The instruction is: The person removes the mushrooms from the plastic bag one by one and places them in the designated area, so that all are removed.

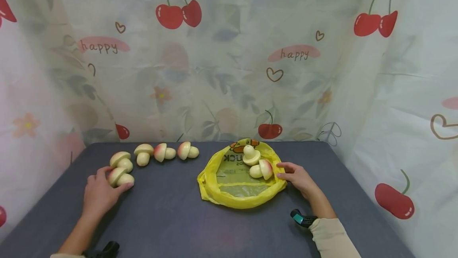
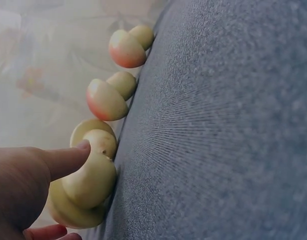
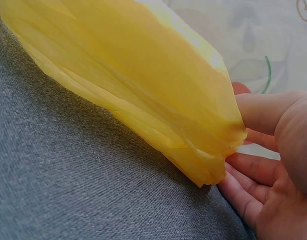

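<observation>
Where the grey table [image 1: 171, 214] is meeting the cherry-print curtain [image 1: 222, 59], a row of toy mushrooms is lying along the far left. The nearest mushroom [image 1: 121, 177] is pale cream with a rounded cap and a stubby stem, lying on its side; the left hand [image 1: 98, 192] is curling round it, thumb on one side and fingers on the other, with the forearm stretching in from the near left corner. In the left wrist view one fingertip [image 2: 83, 146] is pressing against the stem while the cap is resting on the table. Just behind it a second mushroom [image 1: 121, 160] is lying, touching or nearly touching the first, and three more [image 1: 164, 152] are trailing to the right, two of them blushing pink on the cap.

Right of centre, a yellow bag [image 1: 214, 186] is lying spread open on the table with two mushrooms [image 1: 257, 163] sitting inside it near its far right edge. The right hand [image 1: 298, 178] is resting at the bag's right rim, fingers pinching the thin yellow film; the right wrist view is showing the thumb above and fingers below the folded edge. Its cream sleeve [image 1: 332, 236] is coming in from the near right.
</observation>
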The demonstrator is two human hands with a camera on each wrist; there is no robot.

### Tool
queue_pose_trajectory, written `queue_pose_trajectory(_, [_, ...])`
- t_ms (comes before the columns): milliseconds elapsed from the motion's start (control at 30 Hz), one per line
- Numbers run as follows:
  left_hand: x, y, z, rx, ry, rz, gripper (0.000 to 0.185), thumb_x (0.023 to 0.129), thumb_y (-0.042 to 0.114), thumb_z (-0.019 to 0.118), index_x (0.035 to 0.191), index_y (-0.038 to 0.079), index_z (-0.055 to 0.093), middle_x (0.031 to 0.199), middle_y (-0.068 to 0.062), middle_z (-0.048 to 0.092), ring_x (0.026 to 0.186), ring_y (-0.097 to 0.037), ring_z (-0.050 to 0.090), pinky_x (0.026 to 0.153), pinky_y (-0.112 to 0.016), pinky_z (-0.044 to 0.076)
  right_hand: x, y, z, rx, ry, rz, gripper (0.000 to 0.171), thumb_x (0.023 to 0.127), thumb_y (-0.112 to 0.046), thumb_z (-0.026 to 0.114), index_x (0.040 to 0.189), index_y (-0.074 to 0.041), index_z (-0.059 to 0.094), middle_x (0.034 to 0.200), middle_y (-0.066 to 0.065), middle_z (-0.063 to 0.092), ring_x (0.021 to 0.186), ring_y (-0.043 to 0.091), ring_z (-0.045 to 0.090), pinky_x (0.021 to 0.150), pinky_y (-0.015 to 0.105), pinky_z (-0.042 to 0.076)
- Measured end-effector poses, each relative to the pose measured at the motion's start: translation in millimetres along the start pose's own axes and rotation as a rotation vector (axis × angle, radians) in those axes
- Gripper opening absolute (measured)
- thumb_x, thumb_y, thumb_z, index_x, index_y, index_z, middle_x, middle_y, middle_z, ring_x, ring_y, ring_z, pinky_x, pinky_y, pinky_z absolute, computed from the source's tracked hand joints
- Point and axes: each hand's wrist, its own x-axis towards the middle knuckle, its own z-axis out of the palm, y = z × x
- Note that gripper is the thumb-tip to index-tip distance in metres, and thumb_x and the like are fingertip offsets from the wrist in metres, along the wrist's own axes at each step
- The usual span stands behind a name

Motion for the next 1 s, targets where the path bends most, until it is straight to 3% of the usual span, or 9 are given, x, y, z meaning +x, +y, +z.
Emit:
queue_pose_trajectory(233, [-1.7, 5.5, 0.7, 0.126, 0.079, 0.063, 0.094, 0.073, 0.051, 0.081, 0.14, -0.001, 0.039, 0.117, -0.039, 0.037, 0.099, -0.055, 0.036, 0.078, -0.063, 0.032, -0.5, 0.5, -0.6, -0.003, 0.003, 0.0, 0.049, 0.092, -0.023, 0.069, 0.134, -0.001, 0.055, 0.142, 0.023, 0.046, 0.131, 0.04, 0.039, 0.106, 0.055, 0.031])
queue_pose_trajectory(467, [0.7, 31.9, 2.7, 0.209, 0.156, 0.148, 0.088, 0.07, 0.045, 0.084, 0.137, 0.006, 0.043, 0.115, -0.035, 0.039, 0.1, -0.055, 0.037, 0.079, -0.066, 0.031, -0.6, -0.5, -0.4, 0.001, 0.002, -0.004, 0.049, 0.092, -0.022, 0.069, 0.134, -0.001, 0.055, 0.142, 0.023, 0.046, 0.132, 0.04, 0.038, 0.106, 0.055, 0.031])
queue_pose_trajectory(800, [16.3, 69.8, 13.6, 0.139, 0.147, 0.284, 0.085, 0.07, 0.042, 0.086, 0.137, 0.005, 0.048, 0.12, -0.031, 0.043, 0.107, -0.054, 0.038, 0.087, -0.066, 0.03, 0.3, -0.2, 0.1, 0.002, 0.003, 0.005, 0.049, 0.092, -0.023, 0.069, 0.134, -0.001, 0.055, 0.142, 0.022, 0.046, 0.132, 0.039, 0.039, 0.106, 0.055, 0.031])
queue_pose_trajectory(1000, [22.2, 89.1, 22.2, 0.041, 0.077, 0.347, 0.077, 0.074, 0.035, 0.085, 0.134, 0.003, 0.049, 0.123, -0.031, 0.043, 0.107, -0.052, 0.04, 0.087, -0.064, 0.031, 1.5, 1.4, 0.0, 0.0, 0.007, 0.001, 0.049, 0.091, -0.023, 0.07, 0.133, -0.001, 0.056, 0.141, 0.022, 0.047, 0.13, 0.038, 0.041, 0.105, 0.054, 0.033])
